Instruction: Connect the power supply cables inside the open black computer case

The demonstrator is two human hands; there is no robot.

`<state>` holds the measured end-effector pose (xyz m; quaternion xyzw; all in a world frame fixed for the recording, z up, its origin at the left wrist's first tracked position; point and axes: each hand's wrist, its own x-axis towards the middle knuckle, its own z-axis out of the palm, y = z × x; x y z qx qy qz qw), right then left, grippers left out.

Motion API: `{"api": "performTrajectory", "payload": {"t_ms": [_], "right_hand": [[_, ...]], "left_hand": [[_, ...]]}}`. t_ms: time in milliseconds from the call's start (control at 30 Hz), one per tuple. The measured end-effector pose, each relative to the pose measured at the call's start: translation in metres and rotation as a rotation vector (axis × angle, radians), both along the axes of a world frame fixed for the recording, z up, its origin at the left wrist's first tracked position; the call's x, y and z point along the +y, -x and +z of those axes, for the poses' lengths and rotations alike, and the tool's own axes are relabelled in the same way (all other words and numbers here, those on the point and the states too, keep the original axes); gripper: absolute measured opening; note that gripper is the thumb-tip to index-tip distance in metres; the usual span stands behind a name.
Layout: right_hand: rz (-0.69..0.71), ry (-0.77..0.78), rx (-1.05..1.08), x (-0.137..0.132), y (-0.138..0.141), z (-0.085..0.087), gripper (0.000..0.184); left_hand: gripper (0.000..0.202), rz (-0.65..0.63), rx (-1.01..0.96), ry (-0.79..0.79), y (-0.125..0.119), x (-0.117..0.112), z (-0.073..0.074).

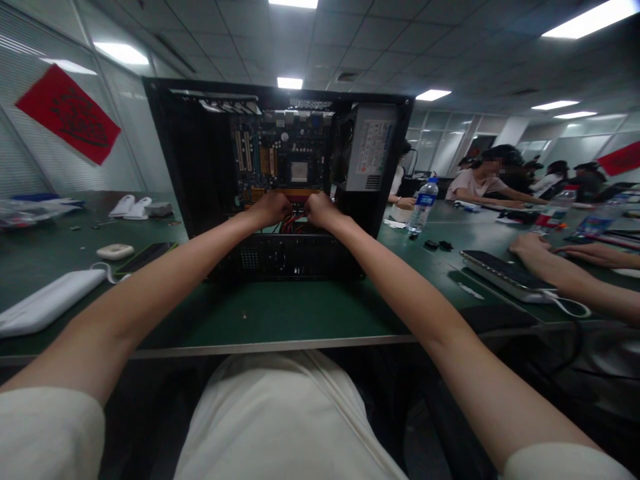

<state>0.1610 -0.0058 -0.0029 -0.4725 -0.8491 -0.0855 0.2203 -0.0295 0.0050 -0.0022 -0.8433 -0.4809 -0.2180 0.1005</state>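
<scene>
black metal computer case (200, 167) stands on the green bench (280, 313), open side toward the person, baring its blue motherboard (280, 157). left hand (273, 208) and right hand (320, 210), curled tight and nearly touching, seem to pinch red cables (290, 223) at its lower edge.

You face one computer case (200, 153), holding one motherboard (285, 157) and one power supply (373, 150); you have two hands in it, left hand (273, 208), right hand (323, 210); one water bottle (423, 203) beside the case; two red signs, left sign (67, 113), right sign (620, 159).
</scene>
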Motion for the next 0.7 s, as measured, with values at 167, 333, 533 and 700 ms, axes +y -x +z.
{"api": "performTrajectory", "payload": {"t_ms": [167,333,533,700], "right_hand": [[-0.004,-0.007,0.011,0.0016,0.0013,0.0001,0.029],[-0.011,-0.021,0.013,0.0019,0.0020,-0.0001,0.028],[-0.042,0.024,0.036,-0.0048,0.0021,0.0040,0.030],[-0.043,0.022,0.051,-0.0043,0.0001,0.0042,0.033]], "left_hand": [[0.025,0.048,0.059,-0.032,-0.0024,-0.0011,0.0015],[0.029,0.043,0.092,-0.011,-0.0040,-0.0032,0.0043],[0.027,0.045,0.084,-0.017,-0.0030,-0.0009,0.0037],[0.028,0.014,0.065,0.005,-0.0008,0.0012,0.0024]]}}
